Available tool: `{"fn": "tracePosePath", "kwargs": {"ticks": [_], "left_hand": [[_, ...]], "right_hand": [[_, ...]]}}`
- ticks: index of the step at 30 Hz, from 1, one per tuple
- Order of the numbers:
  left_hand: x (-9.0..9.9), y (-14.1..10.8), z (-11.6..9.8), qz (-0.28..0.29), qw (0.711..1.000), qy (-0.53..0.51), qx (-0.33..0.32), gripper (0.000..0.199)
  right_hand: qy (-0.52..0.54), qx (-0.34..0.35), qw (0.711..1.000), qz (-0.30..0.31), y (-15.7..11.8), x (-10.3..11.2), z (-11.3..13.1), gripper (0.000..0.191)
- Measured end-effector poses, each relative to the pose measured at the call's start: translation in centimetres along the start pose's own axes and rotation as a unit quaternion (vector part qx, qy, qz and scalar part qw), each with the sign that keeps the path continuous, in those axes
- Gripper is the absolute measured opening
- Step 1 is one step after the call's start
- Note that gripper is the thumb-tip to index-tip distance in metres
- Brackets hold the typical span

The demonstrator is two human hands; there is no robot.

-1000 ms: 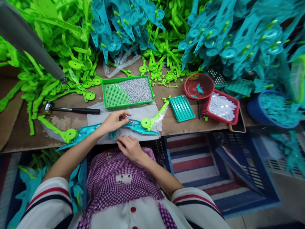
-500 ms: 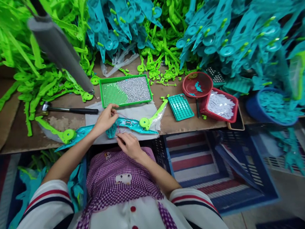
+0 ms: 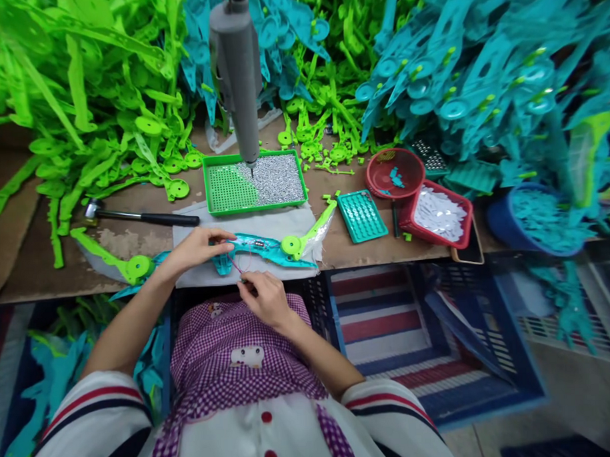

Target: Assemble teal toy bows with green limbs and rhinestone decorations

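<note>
A teal plastic shell (image 3: 255,246) with lime-green arms at both ends lies across a pale cloth (image 3: 186,278). Small metal parts and thin wires show inside it. My left hand (image 3: 201,247) grips the shell left of its middle, fingers pressed together on its upper edge. Closer to my lap, my right hand (image 3: 267,298) pinches a thin red wire (image 3: 237,266) that runs up to the shell. The fingertips hide the wire's end. One lime-green arm (image 3: 292,245) sits at the shell's right end, another (image 3: 137,269) at the left.
A grey electric screwdriver (image 3: 237,84) hangs over a green tray (image 3: 207,192) of small screws. To the left lies a hammer (image 3: 149,217). A teal tray (image 3: 362,216), red bowl (image 3: 418,174) and red basket (image 3: 468,233) stand right. Green and teal parts pile behind.
The hanging screwdriver has swung right, over the screw tray. My left hand has lowered onto the shell. My right hand has drawn slightly down and right with the wire.
</note>
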State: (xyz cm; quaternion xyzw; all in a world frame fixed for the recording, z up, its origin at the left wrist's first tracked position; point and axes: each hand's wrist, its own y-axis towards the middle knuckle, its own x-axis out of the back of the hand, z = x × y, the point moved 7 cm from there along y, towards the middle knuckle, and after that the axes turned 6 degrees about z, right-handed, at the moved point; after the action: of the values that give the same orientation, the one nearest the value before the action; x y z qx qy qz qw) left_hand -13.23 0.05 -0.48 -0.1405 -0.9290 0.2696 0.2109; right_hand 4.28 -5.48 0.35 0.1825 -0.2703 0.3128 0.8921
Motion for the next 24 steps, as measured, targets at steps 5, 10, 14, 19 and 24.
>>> {"fn": "tracePosePath", "kwargs": {"ticks": [5,10,14,19,24], "left_hand": [[0.3,-0.7,-0.1,-0.047,0.999,0.017,-0.017,0.032],[0.3,-2.1,0.4,-0.097,0.993,0.072,-0.014,0.030],[0.0,-3.2,0.7,-0.129,0.986,0.105,-0.030,0.022],[-0.4,-4.4,0.9,-0.163,0.980,0.104,-0.045,0.022],[-1.4,-5.4,0.8,-0.216,0.963,0.130,-0.091,0.023]], "right_hand": [[-0.049,0.040,0.998,0.029,0.6,0.5,1.3,0.022],[-0.080,0.056,0.990,0.104,2.0,1.0,2.4,0.019],[-0.102,0.053,0.976,0.182,4.2,1.7,3.2,0.012],[-0.056,0.017,0.973,0.222,8.0,2.9,2.1,0.023],[-0.064,-0.055,0.949,0.302,11.8,2.4,-1.5,0.030]]}}
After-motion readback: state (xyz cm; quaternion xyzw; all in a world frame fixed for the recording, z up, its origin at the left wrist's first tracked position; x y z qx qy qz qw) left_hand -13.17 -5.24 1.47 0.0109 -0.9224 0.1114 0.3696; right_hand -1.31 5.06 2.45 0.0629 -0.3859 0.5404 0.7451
